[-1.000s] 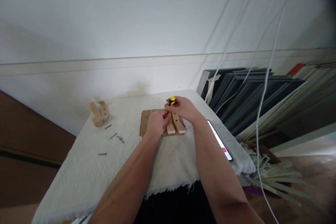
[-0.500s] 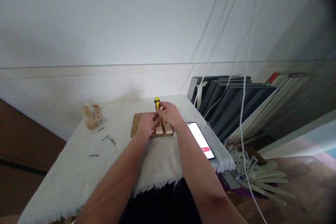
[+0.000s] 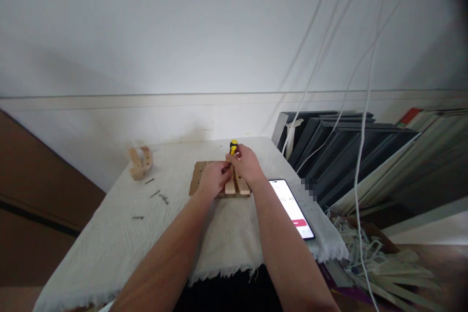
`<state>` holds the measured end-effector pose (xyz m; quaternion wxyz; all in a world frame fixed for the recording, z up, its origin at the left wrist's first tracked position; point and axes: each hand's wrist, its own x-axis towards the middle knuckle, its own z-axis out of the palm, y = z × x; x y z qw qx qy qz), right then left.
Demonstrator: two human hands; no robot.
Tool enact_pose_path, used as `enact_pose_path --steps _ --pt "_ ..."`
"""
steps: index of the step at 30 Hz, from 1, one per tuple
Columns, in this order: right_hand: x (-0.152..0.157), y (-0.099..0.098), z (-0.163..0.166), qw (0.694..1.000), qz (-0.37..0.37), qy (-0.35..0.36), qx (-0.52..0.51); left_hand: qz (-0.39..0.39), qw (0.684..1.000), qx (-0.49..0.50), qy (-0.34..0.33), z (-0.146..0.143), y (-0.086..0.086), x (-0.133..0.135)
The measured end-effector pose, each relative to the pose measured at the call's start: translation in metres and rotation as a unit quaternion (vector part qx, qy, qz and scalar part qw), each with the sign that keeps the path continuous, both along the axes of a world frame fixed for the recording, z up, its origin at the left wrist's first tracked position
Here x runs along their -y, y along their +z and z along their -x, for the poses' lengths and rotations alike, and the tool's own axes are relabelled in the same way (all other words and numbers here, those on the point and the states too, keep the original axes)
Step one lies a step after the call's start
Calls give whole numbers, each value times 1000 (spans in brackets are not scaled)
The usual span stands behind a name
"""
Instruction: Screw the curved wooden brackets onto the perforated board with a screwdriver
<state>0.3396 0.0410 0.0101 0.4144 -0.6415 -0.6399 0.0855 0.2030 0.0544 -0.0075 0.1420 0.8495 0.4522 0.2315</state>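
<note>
My right hand (image 3: 246, 165) is closed round a screwdriver with a yellow and black handle (image 3: 233, 146), held upright over wooden slats (image 3: 236, 186) that lie on a brown board (image 3: 198, 175). My left hand (image 3: 213, 179) rests on the board beside it, its fingers pinched at the screwdriver's tip on a small dark thing that looks like a screw. Both hands touch each other over the slats. The board lies on a table under a white cloth (image 3: 146, 234).
A curved wooden piece (image 3: 140, 162) stands at the table's far left, with several loose screws (image 3: 158, 195) near it. A phone (image 3: 292, 207) with a lit screen lies at the right edge. Dark panels (image 3: 347, 151), white cables (image 3: 361, 156) and scrap strips lie to the right.
The view has shifted a little. Both hands stay together over the slats, with the screwdriver still upright in my right hand.
</note>
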Motion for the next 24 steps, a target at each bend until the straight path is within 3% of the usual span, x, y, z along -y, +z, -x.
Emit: enact_pose_path --steps 11,19,24 --pt "5 6 -1 1000 22 14 2 -17 1000 -11 -2 0 -4 -1" --pt "0 -1 3 991 45 -98 -79 4 1000 0 0 -1 -1 1" --pt "7 5 -1 996 39 -59 -53 3 1000 -4 3 -1 -2 -1"
